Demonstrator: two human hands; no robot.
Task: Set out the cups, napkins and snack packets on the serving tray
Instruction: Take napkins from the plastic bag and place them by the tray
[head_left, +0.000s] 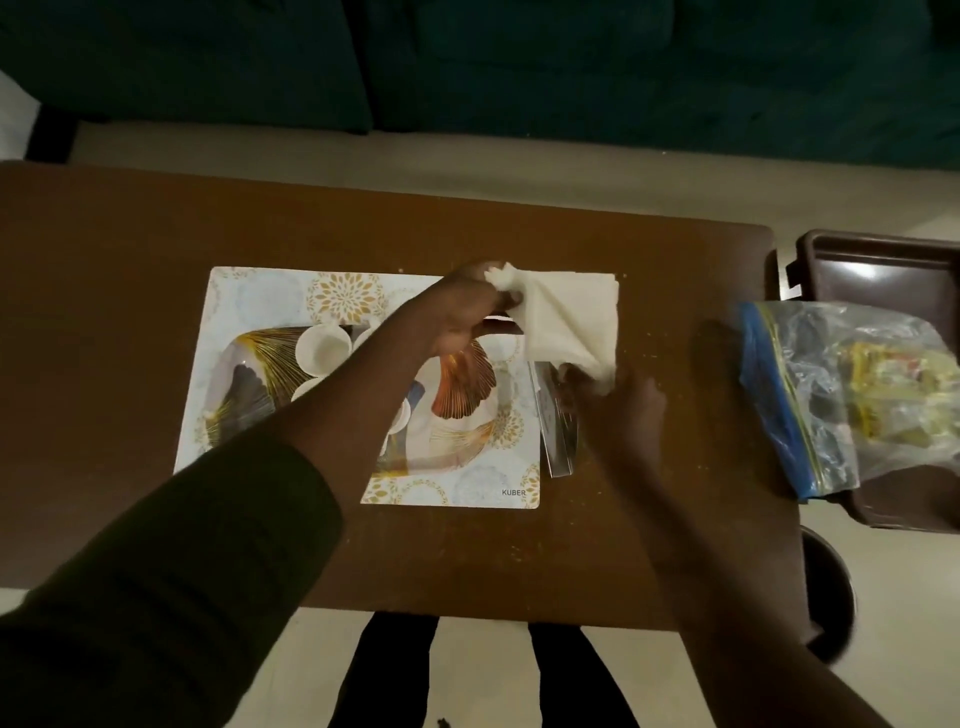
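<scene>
White cups (323, 349) already sit toward the left of the patterned serving tray (249, 291), partly hidden under your left forearm, so I can't tell how many there are. Your left hand (467, 306) pinches the upper corner of a white napkin (561, 322), which hangs between your two hands over the tray's right edge. Your right hand (618, 400) grips its lower corner, just beside some flat silvery packets (558, 436) lying on the brown surface (130, 249); they may be snack packets, though blur hides any print. To do this step well, keep the paper lightly taut between both hands, square the corners before you crease it, and lay it on a bare part of the tray clear of the cups. Further right, a clear zip bag (831, 395) with a blue seal holds yellow items and rests on a dark tub (878, 265) off the surface's end. One word is readable: "KUBER" (513, 492) at the tray's near right corner.
</scene>
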